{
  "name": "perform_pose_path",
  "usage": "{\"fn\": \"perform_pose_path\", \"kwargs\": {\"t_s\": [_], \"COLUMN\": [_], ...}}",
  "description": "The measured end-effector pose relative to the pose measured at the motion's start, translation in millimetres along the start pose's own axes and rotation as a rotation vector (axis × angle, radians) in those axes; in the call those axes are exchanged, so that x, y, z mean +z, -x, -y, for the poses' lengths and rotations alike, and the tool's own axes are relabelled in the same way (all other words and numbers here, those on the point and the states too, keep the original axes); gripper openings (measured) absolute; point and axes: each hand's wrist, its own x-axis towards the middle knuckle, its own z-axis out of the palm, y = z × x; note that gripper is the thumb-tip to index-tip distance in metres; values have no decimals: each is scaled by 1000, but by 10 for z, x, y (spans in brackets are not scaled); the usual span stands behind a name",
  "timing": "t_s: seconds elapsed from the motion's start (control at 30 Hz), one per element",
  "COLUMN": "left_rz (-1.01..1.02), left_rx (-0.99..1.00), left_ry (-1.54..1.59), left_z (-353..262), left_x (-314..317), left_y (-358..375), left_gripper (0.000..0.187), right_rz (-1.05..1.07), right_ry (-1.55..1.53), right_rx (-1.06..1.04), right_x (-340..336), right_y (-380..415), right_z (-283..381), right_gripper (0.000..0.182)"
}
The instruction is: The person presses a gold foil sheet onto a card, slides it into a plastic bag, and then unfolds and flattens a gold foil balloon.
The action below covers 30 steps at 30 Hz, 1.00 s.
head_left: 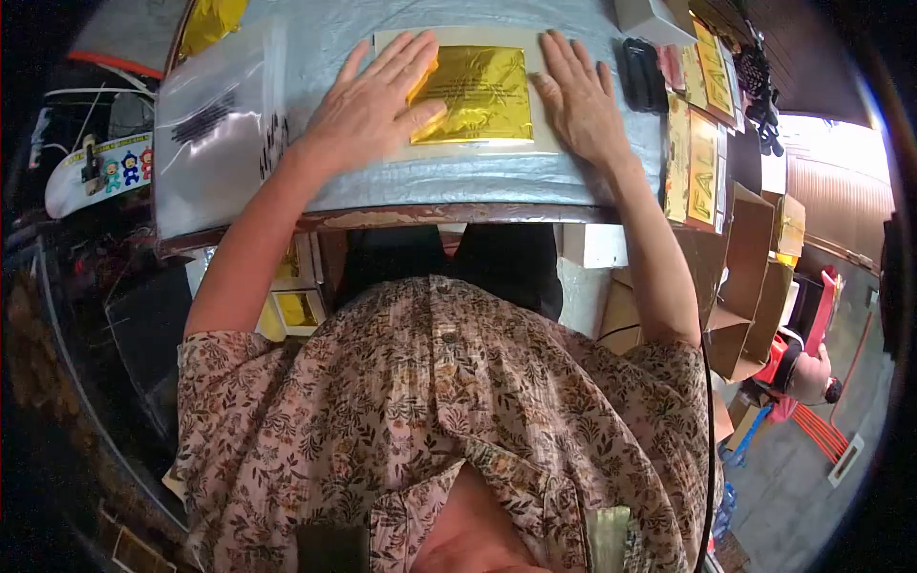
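Note:
A shiny gold foil sheet [473,94] with printed text lies on a pale flat sheet [554,141] on the covered table. My left hand [382,95] is open, its fingers stretched out, and its thumb and fingertips rest on the foil's left side. Flat on the right edge of the pale sheet lies my right hand [585,100], fingers extended, just apart from the foil. Neither hand grips anything. What lies under my palms is hidden.
Clear plastic bags [215,124] lie at the table's left. A black tray-like object [642,74] and yellow printed boxes [695,162] line the right side. Open cardboard boxes [750,258] stand beyond them. Another person [807,372] is further off at the right.

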Motion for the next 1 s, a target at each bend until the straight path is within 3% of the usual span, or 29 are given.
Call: {"fn": "perform_pose_path", "kwargs": {"t_s": [0.03, 0.07, 0.13, 0.17, 0.23, 0.47, 0.67, 0.73, 0.77, 0.83, 0.87, 0.93, 1.0], "left_rz": [-12, -20, -180, -182, -251, -213, -266, -187, -205, -224, -232, -217, -149], "left_rx": [-10, -6, -147, -149, -239, -210, -161, -328, -321, -263, -259, -254, -308], "left_ry": [59, 48, 517, 512, 256, 206, 327, 772, 764, 863, 857, 975, 849], "left_z": [50, 152, 330, 471, 732, 830, 744, 691, 668, 600, 586, 553, 490], "left_x": [-9, -41, -106, -64, -24, -3, -3, -22, -42, -49, -51, -89, -194], "left_y": [-24, -78, -168, -237, -410, -645, -647, -668, -693, -697, -696, -697, -663], "left_gripper": [73, 73, 58, 58, 43, 28, 19, 14, 14, 13, 13, 16, 16], "right_rz": [-3, -145, -154, -153, -207, -236, -144, -169, -180, 10, 23, 82, 131], "right_ry": [-79, -104, -229, -355, -442, -55, -333, -611, -606, -885, -924, -897, -889], "right_rx": [37, 1, 109, 218, 210, -35, 20, 93, 77, 219, 225, 221, 294], "right_x": [-1, 48, -21, -59, -34, 133, 190, 130, 61, -58, -74, -83, -113], "right_y": [1, -28, -142, -209, -399, -826, -896, -854, -865, -812, -804, -812, -785], "right_z": [-92, -217, -294, -308, -307, -373, -428, -364, -352, -326, -306, -355, -310], "right_gripper": [59, 53, 50, 46, 43, 40, 46, 50, 50, 57, 46, 40, 26]}}
